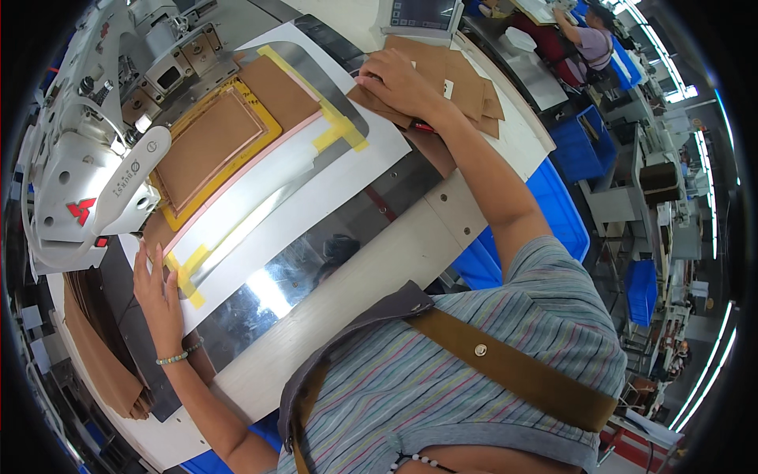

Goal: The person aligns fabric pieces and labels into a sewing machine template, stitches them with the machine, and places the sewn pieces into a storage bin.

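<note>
My left hand (pixel 160 299) rests with its fingers stretched out at the near left corner of a taped template, beside yellow tape (pixel 189 272). At the sewing machine head (pixel 83 186), a yellow frame (pixel 270 120) surrounds a flat brown panel (pixel 212 136). More brown material (pixel 280 91) shows beyond the frame, along a pink edge strip. To the right, my right hand (pixel 407 85) reaches over a fanned pile of brown pieces (pixel 466 83). Its fingers curl at the edge of a brown piece (pixel 375 104); the fingertips are partly hidden.
A screen (pixel 420 14) stands at the far edge. Several brown pieces (pixel 99 347) hang at the table's left. A shiny metal plate (pixel 272 280) lies nearer me. Blue bins (pixel 549 213) stand by the right edge. Another person (pixel 588 43) sits at the far right.
</note>
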The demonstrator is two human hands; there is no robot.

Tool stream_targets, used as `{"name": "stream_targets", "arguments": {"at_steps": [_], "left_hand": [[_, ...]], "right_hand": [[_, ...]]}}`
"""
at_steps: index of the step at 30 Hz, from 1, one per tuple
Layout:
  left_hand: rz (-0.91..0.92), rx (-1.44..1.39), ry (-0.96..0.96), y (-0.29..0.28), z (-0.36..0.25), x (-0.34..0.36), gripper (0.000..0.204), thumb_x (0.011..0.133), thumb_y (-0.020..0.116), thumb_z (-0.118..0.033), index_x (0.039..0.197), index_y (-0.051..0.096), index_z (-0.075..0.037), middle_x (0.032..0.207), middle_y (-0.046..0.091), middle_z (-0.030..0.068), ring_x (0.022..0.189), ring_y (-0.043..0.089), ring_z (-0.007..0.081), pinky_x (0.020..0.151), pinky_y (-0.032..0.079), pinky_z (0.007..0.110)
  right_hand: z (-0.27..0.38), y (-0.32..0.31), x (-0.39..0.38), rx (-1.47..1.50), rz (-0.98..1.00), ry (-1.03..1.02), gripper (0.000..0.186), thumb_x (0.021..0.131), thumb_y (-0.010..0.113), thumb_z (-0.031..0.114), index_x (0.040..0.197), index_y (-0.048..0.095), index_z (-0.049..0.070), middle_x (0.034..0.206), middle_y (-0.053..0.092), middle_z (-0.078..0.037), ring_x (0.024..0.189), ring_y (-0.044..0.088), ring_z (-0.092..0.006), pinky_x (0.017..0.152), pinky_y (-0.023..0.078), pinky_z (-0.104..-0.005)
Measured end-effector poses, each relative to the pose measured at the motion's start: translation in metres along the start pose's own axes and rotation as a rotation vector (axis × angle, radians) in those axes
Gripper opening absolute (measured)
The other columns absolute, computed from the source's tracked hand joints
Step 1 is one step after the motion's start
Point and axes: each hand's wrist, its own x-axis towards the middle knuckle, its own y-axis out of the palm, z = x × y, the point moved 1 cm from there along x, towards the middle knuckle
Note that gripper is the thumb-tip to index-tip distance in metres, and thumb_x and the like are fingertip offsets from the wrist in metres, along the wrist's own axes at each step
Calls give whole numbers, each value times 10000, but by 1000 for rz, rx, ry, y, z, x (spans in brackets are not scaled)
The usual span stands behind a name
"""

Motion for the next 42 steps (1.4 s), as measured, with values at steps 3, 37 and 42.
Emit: {"name": "stream_targets", "arguments": {"at_steps": [3,37,42], "left_hand": [[-15,-11,4,0,0,0,526,1112,558,-293,1614,541,-140,1717,430,152,1595,369,366,1293,272,503],[16,-125,3,-21,12,29,450,1077,598,-147,1513,602,-33,1582,542,235,1518,443,424,1265,344,503],[-38,-153,58,1,16,56,421,1107,505,-182,1446,631,34,1535,553,263,1494,398,481,1265,319,530]], "right_hand": [[13,-22,-4,185,138,-33,344,1000,730,360,869,700,44,1045,684,-69,1127,632,-289,973,477,-453],[118,-2,125,433,336,-83,259,968,765,173,1198,789,57,906,699,-54,792,618,-187,741,501,-350],[187,85,168,381,384,-175,228,907,694,137,1072,851,144,1022,821,-85,936,770,-297,818,589,-432]]}}
